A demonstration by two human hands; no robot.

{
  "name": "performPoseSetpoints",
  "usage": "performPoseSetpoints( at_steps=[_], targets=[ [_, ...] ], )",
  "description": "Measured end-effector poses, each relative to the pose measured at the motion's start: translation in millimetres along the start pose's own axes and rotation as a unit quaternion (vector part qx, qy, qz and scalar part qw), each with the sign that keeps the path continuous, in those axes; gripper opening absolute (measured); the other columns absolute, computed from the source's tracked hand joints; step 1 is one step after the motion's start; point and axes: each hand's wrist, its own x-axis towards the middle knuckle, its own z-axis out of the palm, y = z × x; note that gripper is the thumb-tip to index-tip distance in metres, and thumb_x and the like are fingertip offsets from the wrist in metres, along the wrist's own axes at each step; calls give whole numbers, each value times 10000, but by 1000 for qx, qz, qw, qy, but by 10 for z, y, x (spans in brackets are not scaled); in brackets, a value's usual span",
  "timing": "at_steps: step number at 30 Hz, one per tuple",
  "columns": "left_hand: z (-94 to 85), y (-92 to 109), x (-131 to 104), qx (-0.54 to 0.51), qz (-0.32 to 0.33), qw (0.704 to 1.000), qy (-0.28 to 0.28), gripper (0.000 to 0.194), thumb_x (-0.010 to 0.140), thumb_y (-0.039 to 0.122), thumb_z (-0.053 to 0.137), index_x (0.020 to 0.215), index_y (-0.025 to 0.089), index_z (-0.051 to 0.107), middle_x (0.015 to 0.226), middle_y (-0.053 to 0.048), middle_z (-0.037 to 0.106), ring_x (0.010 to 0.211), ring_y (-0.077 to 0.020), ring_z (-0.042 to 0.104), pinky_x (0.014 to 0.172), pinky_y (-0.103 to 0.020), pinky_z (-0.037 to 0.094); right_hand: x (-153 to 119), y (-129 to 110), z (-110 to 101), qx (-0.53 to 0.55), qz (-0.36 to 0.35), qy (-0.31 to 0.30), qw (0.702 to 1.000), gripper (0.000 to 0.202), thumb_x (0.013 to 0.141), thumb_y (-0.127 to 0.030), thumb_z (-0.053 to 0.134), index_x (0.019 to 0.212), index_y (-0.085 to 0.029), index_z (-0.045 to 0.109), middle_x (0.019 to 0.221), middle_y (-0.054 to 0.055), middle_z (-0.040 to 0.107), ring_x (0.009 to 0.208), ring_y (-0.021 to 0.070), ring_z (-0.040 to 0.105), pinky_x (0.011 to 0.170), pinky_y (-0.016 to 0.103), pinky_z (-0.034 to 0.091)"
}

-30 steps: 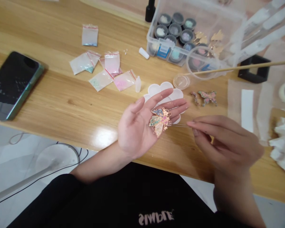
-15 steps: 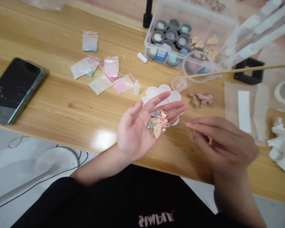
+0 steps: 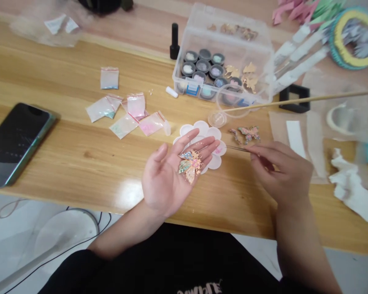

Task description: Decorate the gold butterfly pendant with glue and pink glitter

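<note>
My left hand (image 3: 163, 183) lies palm up with its fingers stretched out. On its palm rests a gold butterfly ornament (image 3: 190, 165), its wing sections filled with blue, green, pink and whitish bits. My right hand (image 3: 282, 171) pinches a pair of thin metal tweezers (image 3: 237, 148). Their tips point left and reach the right petal of a white flower-shaped palette (image 3: 215, 162), where some pink bits lie. Part of the palette is hidden under my left fingers. Just beyond the tweezers is a finished-looking colourful butterfly (image 3: 249, 134), with a smaller piece (image 3: 234, 136) beside it.
Several small zip bags (image 3: 127, 125) lie left of the palette, and a phone (image 3: 21, 143) farther left. A clear plastic box (image 3: 176, 75) holds little pots and gold pieces. A wooden stick (image 3: 294, 100) crosses the right side, above crumpled tissue (image 3: 349, 183).
My right hand has drawn the tweezers away from the butterfly ornament, over to the palette's right petal. The ornament stays on my left palm. The whole view has shifted, showing more of the table's far side.
</note>
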Motion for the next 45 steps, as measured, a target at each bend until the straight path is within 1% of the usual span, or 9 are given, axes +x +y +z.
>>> performPoseSetpoints(
  at_steps=[4,7,13,18,25,30,33,38,45],
  targets=[
    [6,8,-7,-2,-2,1000,2,525,968,497,398,1323,143,554,1262,-148,713,1393,-288,550,1255,-453,280,-6,12,34,-17,-10,-27,999,211,888,-80,603,979,-213,739,925,46,786,813,171,758,595,248,581],
    [3,5,1,-7,0,1000,4,578,951,498,414,1386,129,506,1289,-172,698,1467,-300,460,1254,-481,283,-1,25,41,-23,-25,-22,999,211,882,-83,604,969,-217,741,925,37,787,828,167,762,629,251,597],
    [-12,1,-3,-5,1,1000,4,546,934,502,453,1333,142,552,1310,-171,687,1513,-302,385,1258,-482,285,-11,65,55,-15,-21,-34,999,257,861,-90,603,994,-250,754,951,21,791,831,170,765,645,270,614],
    [-10,3,-9,-4,-2,1000,10,486,937,507,469,1241,156,614,1296,-162,692,1481,-302,438,1261,-449,280,-13,64,58,-20,-27,-33,999,237,877,-95,601,989,-239,753,951,29,792,849,176,769,679,283,626],
    [4,4,-15,-1,0,1000,7,483,949,501,446,1251,157,602,1243,-140,717,1382,-288,560,1242,-429,308,4,47,51,-13,-25,-31,999,221,891,-98,601,980,-227,755,933,33,789,848,175,767,684,283,624],
    [20,-2,-11,-4,-3,1000,14,580,946,508,435,1389,143,520,1223,-140,723,1320,-283,610,1214,-417,340,31,-15,-14,45,9,1,999,226,855,-68,640,966,-226,755,911,31,781,781,157,746,524,233,539],
    [17,-13,-3,-5,-1,1000,11,591,946,501,445,1397,126,515,1218,-144,726,1295,-288,627,1200,-418,356,48,-105,-89,88,26,20,996,264,819,-53,685,961,-263,759,888,-2,771,688,131,696,445,228,465],
    [12,-32,-2,-6,-7,1000,-6,618,963,495,422,1441,108,489,1207,-155,728,1293,-307,628,1209,-446,337,37,-289,-159,125,27,28,991,410,802,-41,710,1056,-359,763,888,-36,767,724,164,700,517,296,518],
    [31,-45,-1,-1,-25,1000,-19,591,983,510,379,1401,118,522,1205,-153,730,1351,-310,586,1213,-457,338,2,-408,-119,112,-6,-8,994,433,818,-20,677,1104,-339,743,986,-33,781,826,154,738,700,283,613]
  ],
)
